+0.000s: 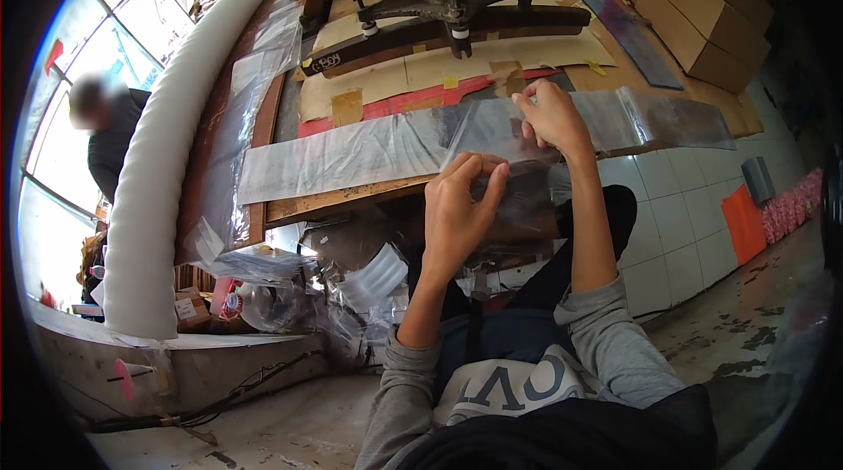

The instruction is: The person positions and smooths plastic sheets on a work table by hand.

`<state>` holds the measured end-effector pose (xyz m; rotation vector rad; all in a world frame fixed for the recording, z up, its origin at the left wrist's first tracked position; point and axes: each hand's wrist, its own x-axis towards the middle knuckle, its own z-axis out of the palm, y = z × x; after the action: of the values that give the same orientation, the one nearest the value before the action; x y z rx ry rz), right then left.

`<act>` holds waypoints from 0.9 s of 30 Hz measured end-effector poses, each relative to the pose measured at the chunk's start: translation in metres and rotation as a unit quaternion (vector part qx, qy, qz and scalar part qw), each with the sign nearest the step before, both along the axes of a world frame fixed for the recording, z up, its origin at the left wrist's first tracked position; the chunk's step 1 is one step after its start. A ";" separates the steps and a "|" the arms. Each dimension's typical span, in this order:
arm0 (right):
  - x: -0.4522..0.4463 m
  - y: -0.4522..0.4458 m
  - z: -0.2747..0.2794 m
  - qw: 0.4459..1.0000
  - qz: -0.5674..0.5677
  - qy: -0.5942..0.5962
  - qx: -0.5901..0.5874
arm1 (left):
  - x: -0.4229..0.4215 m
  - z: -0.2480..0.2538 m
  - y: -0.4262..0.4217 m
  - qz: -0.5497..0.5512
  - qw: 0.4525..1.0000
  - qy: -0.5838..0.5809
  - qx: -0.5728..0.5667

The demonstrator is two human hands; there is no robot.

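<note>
A clear plastic sheet hangs between my two hands at the table's front edge. My left hand (pixel 463 202) is at its left, with thumb and fingers pinched together on the film's edge. Higher and to the right, my right hand (pixel 551 117) is closed on the sheet's upper part. Under and beside the sheet, a long strip of clear plastic film (pixel 342 154) lies across the front of the wooden table (pixel 351 195). Behind the strip are a red band (pixel 395 104) and tan card pieces with tape.
A dark metal press bar (pixel 457 35) stands over the table's middle. A white foam roll (pixel 167 136) runs along the left side. Cardboard boxes (pixel 702 9) are stacked at the back right. Plastic scraps (pixel 290 303) lie below the table. Another person (pixel 114 132) is at the far left.
</note>
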<state>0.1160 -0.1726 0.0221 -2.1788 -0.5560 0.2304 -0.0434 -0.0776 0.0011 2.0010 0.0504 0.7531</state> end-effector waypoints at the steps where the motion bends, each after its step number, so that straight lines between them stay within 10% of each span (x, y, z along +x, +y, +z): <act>1: -0.002 -0.001 -0.002 1.000 -0.008 -0.004 0.016 | -0.002 -0.003 -0.002 0.007 1.000 -0.004 -0.025; 7: 0.001 0.010 -0.007 0.997 -0.037 -0.026 0.062 | -0.006 -0.002 -0.007 0.012 0.990 -0.020 -0.142; 27: 0.041 0.046 -0.015 0.993 -0.027 -0.080 0.078 | 0.037 -0.002 0.040 0.074 0.997 0.012 -0.011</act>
<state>0.1570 -0.1266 0.0069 -2.0675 -0.5829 -0.0176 -0.0067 -0.0377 -0.0010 2.0006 0.2228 0.8196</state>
